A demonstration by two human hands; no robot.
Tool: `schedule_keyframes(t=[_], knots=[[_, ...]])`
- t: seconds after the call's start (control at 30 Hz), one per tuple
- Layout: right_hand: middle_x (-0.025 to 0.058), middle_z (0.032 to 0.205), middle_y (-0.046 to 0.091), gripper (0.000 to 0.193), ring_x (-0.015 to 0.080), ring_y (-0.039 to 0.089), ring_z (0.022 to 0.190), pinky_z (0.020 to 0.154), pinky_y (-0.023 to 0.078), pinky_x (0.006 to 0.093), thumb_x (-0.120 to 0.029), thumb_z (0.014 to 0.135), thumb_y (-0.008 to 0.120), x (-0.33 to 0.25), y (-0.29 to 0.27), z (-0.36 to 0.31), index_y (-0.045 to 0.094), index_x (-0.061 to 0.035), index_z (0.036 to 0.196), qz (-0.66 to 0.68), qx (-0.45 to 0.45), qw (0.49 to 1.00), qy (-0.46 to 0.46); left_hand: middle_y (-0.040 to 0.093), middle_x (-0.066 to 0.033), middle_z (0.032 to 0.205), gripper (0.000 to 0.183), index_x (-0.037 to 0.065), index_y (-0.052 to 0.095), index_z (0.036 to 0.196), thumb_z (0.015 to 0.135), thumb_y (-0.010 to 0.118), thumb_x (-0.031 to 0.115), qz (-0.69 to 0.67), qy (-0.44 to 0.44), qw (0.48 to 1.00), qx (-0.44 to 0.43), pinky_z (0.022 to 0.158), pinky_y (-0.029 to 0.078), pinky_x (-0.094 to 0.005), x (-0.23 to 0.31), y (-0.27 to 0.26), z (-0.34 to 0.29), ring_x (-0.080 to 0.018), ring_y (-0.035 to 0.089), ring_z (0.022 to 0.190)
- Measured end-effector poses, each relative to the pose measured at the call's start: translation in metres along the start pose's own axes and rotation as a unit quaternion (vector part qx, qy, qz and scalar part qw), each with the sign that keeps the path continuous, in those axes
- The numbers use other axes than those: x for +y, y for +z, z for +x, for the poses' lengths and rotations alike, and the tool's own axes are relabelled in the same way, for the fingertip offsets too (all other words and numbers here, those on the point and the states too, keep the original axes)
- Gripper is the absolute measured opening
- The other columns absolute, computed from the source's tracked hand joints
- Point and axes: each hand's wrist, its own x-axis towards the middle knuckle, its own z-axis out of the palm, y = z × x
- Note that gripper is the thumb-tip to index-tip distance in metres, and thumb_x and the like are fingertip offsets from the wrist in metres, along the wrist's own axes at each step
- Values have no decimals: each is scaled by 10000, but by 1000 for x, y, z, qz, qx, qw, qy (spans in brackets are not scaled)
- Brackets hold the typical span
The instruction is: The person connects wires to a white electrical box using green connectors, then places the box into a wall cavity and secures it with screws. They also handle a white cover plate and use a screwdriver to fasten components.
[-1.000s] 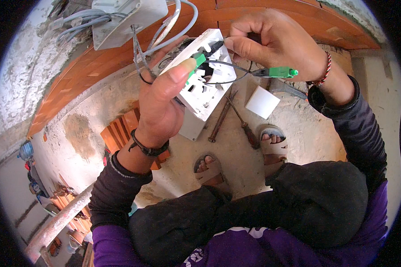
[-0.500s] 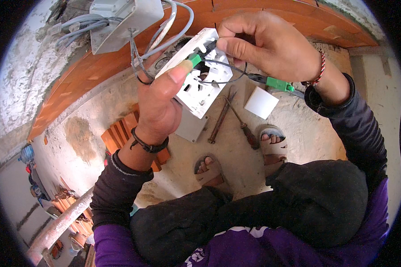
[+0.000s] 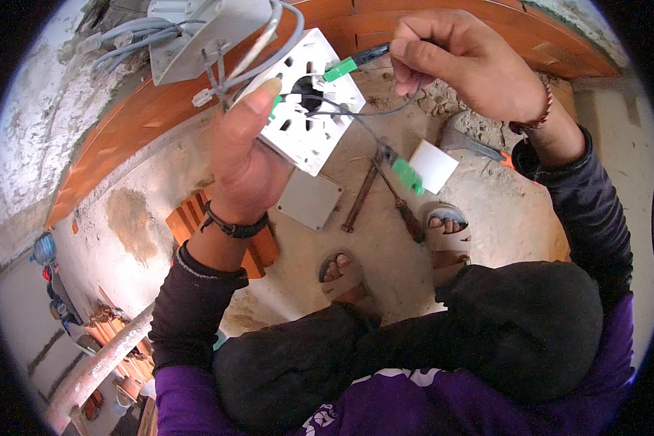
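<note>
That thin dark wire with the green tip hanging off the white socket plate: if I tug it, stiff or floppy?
Probably floppy: the thin wire sags in a loose curve below the socket plate. Its green tip dangles freely, so it likely swings. The right hand pinches another lead with fingertips only, suggesting little weight.

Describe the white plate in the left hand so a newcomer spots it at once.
Start at the orange brick wall up top. Before it, the left hand holds a square white plate with slots, thin wires and green connectors; the flat grey cover on the ground has none.
</note>
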Motion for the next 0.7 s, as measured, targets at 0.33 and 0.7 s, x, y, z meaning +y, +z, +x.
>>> schedule_keyframes(t=[0.33, 0.7], knots=[[95, 1027, 632, 167, 170, 672, 911, 821, 564, 291, -196, 1000, 538, 7, 5, -25, 562, -46, 930, 203, 11, 976, 82, 525, -171, 1377, 622, -27, 463, 1370, 927, 484, 409, 37, -37, 998, 40, 1109, 352, -475, -2, -9, -6, -327, 497, 1280], [57, 965, 629, 147, 140, 637, 932, 756, 566, 280, -18, 859, 679, 6, 61, -37, 542, -66, 832, 383, 62, 913, 130, 532, -144, 1348, 729, -4, 353, 1440, 846, 705, 229, 59, -40, 996, 62, 1060, 431, -397, -27, -6, 0, -241, 547, 1225]])
